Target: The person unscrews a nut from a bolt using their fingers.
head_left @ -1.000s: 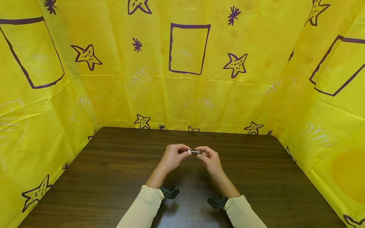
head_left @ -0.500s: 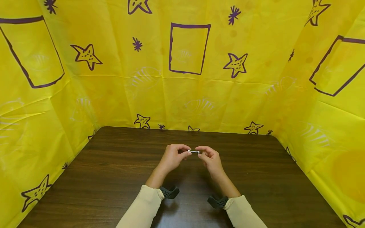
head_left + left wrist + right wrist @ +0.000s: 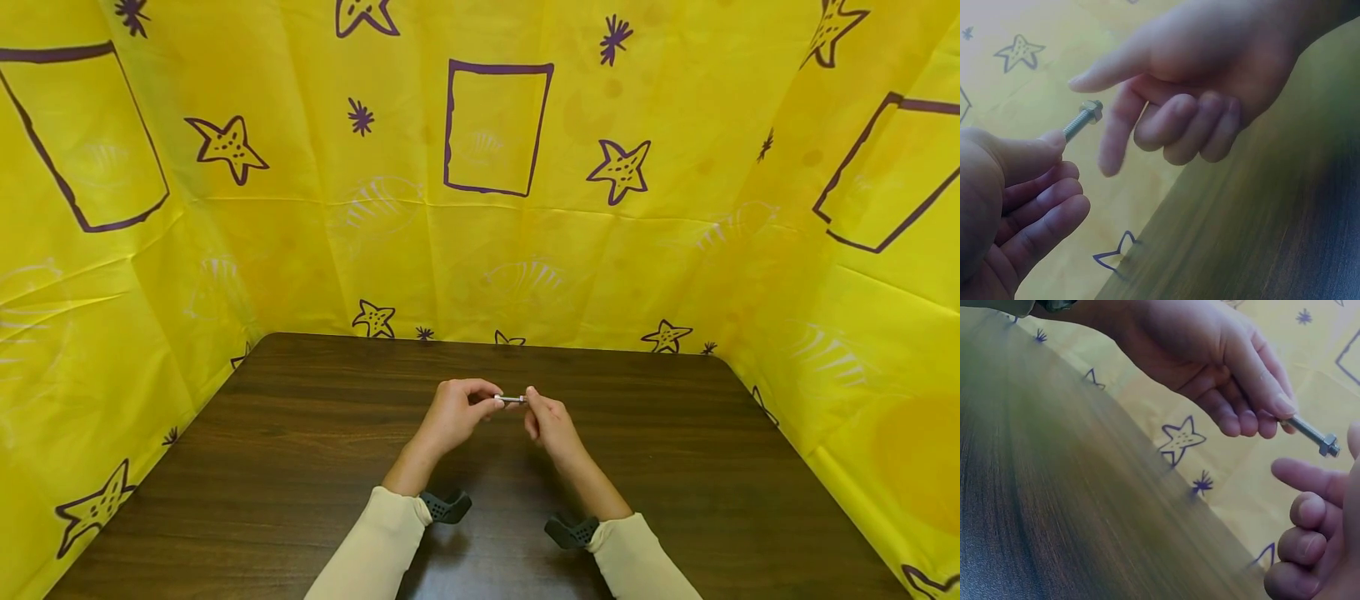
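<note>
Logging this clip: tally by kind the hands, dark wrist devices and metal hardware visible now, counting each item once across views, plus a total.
Hands: 2, left hand and right hand
Dark wrist devices: 2
Bolt: 1
Nut: 1
Total: 6

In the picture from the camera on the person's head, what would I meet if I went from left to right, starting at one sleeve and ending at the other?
Left sleeve → left hand → bolt → nut → right hand → right sleeve.
</note>
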Demonstrator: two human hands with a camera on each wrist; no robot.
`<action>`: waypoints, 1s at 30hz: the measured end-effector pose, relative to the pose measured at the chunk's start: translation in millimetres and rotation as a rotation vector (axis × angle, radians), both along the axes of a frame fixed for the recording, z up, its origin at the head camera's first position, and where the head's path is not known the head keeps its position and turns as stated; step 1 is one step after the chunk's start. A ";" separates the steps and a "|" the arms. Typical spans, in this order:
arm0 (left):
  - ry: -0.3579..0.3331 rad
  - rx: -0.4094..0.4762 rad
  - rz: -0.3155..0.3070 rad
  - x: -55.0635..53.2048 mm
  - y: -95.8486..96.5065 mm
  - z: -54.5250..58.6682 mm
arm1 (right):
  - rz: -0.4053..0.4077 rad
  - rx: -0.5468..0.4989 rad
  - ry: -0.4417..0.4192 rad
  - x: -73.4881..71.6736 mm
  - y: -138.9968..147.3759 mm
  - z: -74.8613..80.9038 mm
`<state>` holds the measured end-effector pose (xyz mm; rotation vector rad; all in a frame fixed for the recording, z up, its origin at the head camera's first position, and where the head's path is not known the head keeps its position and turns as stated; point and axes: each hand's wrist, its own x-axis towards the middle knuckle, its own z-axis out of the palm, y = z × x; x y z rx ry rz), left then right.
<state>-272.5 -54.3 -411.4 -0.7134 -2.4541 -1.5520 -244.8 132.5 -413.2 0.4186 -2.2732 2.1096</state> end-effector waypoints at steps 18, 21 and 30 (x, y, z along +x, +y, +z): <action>0.021 -0.005 -0.023 0.7 2.3 -1.8 | 0.020 -0.019 -0.005 1.2 0.0 -0.4; 0.025 -0.005 -0.018 -0.3 2.2 -2.0 | 0.017 -0.039 -0.013 0.5 0.2 -0.3; 0.027 0.003 -0.007 0.0 -0.5 -1.7 | 0.022 -0.071 -0.010 -0.6 1.6 0.3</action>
